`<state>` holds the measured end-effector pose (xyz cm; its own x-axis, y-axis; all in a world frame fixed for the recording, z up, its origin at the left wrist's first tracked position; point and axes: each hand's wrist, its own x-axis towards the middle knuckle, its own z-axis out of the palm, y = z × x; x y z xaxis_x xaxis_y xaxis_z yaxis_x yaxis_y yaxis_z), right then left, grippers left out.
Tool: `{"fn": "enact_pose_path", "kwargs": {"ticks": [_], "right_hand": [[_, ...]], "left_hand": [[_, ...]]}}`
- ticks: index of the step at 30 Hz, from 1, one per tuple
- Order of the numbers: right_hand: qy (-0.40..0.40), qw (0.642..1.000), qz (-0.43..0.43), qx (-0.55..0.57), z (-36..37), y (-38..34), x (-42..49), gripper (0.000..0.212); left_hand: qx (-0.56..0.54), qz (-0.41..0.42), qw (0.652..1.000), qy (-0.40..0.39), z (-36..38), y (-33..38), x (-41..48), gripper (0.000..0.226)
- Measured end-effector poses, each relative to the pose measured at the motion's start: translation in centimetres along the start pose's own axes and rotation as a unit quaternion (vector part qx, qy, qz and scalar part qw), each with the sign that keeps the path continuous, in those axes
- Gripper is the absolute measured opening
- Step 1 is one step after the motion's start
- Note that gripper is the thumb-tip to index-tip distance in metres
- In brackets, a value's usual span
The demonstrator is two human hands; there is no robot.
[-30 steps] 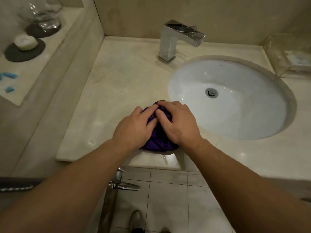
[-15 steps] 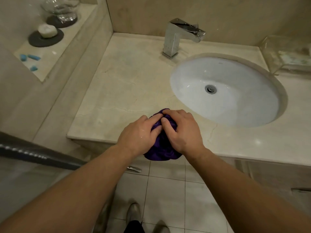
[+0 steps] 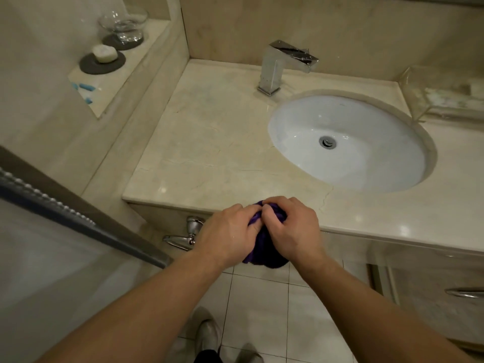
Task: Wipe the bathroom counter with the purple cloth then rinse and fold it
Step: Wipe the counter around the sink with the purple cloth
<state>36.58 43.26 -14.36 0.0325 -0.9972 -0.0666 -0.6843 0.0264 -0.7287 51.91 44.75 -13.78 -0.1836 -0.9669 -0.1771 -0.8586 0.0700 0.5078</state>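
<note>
Gripping the purple cloth [image 3: 264, 248] from both sides, the hands meet right at the front edge of the counter [image 3: 209, 153]. The left hand [image 3: 230, 231] curls round one side and the right hand [image 3: 290, 226] clamps over the other, fingertips touching on top. The cloth is a dark, crumpled wad, its soft folds hanging over the pale square floor tiles [image 3: 256, 297]. The veined cream marble gleams. The oval white basin [image 3: 366, 158] sits smooth under a blocky chrome faucet [image 3: 277, 66].
</note>
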Motion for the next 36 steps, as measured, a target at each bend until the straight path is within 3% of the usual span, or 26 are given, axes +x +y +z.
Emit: {"fn": "enact_pose_path", "kwargs": {"ticks": [7, 16, 23, 27, 36], "right_hand": [[-0.033, 0.995, 0.072, 0.058, -4.5, -2.6, -0.9, 0.021], [0.047, 0.992, 0.059, 0.099, -16.8, -10.2, 1.7, 0.025], [0.123, 0.988, 0.006, 0.090, -25.5, -12.3, 3.1, 0.028], [0.201, 0.975, -0.001, 0.091, -30.3, -12.0, 4.4, 0.032], [0.234, 0.968, 0.026, 0.085, -33.3, -8.8, 10.7, 0.032]], "left_hand": [[0.026, 0.010, 0.999, -0.032, -3.2, 2.9, -0.7, 0.036], [-0.141, 0.059, 0.986, 0.073, -12.9, 11.1, 0.8, 0.039], [-0.140, 0.095, 0.979, 0.113, -17.7, 16.6, 3.1, 0.035], [-0.108, 0.094, 0.981, 0.133, -20.3, 18.5, 5.0, 0.046], [-0.092, 0.102, 0.988, 0.077, -20.7, 19.9, 12.8, 0.018]]}}
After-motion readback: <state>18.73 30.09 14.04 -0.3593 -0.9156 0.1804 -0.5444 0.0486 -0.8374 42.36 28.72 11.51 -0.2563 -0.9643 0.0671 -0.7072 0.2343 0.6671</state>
